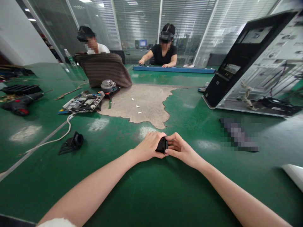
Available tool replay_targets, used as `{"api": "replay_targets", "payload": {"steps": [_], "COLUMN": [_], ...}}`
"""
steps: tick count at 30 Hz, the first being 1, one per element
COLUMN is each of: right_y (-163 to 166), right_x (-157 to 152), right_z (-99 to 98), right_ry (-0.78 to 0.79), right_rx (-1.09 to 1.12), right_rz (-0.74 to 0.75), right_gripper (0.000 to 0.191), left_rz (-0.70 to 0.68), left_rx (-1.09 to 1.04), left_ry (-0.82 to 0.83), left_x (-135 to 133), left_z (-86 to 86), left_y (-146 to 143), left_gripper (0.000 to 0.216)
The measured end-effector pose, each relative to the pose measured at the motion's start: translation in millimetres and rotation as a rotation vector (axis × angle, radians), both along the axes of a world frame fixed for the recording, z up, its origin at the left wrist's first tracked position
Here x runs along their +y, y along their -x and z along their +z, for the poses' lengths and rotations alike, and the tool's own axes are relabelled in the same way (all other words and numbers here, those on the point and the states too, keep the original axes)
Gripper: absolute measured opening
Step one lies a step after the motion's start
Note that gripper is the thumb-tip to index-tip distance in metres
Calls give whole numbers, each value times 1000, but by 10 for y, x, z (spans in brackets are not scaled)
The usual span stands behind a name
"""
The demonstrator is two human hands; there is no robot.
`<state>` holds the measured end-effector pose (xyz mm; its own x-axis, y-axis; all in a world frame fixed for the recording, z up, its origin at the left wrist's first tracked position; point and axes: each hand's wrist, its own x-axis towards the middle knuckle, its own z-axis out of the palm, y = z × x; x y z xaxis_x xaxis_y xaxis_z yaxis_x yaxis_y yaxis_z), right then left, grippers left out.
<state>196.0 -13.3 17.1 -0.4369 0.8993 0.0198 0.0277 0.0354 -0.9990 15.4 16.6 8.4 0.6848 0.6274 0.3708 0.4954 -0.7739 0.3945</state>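
Note:
Between my two hands is a small black plastic part (pixel 162 145), held just above or on the green table (pixel 142 195); I cannot make out its exact kind. My left hand (pixel 148 145) is wrapped round its left side, thumb low and fingers over the top. From the right, my right hand (pixel 180 148) pinches its flanged edge with thumb and fingertips. To the left on the table lies another black piece (pixel 72 142) with a round hollow end. My fingers partly hide the held part.
A cordless drill (pixel 22 103) and a circuit board (pixel 82 102) lie at left, near a white cable (pixel 68 129). An open computer case (pixel 236 69) stands at right, behind a blurred dark object (pixel 239 135). Two people sit across the table, one touching a long blue bar (pixel 175 69).

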Motion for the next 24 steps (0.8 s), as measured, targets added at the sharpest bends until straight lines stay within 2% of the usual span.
{"api": "replay_targets", "payload": {"steps": [5, 8, 14, 17, 21, 24], "right_y": [44, 56, -19, -48, -20, 9], "right_x": [15, 34, 59, 59, 62, 73], "right_z": [-13, -6, 18, 16, 3, -7], "right_ry": [-52, -39, 16, -8, -17, -9], "right_rx": [15, -23, -14, -12, 14, -2], "right_rz": [-87, -112, 30, 56, 1, -57], "right_gripper": [17, 20, 25, 31, 20, 19], "left_rz": [-14, -9, 1, 5, 8, 6], "left_rx": [-11, -4, 7, 0, -16, -18], "left_ry": [-4, 8, 11, 10, 0, 5], "left_x": [10, 11, 9, 9, 10, 12], "left_z": [14, 16, -2, -7, -11, -8], "left_y": [-6, -10, -4, -9, -20, -21], "left_gripper": [63, 63, 62, 60, 62, 64]}}
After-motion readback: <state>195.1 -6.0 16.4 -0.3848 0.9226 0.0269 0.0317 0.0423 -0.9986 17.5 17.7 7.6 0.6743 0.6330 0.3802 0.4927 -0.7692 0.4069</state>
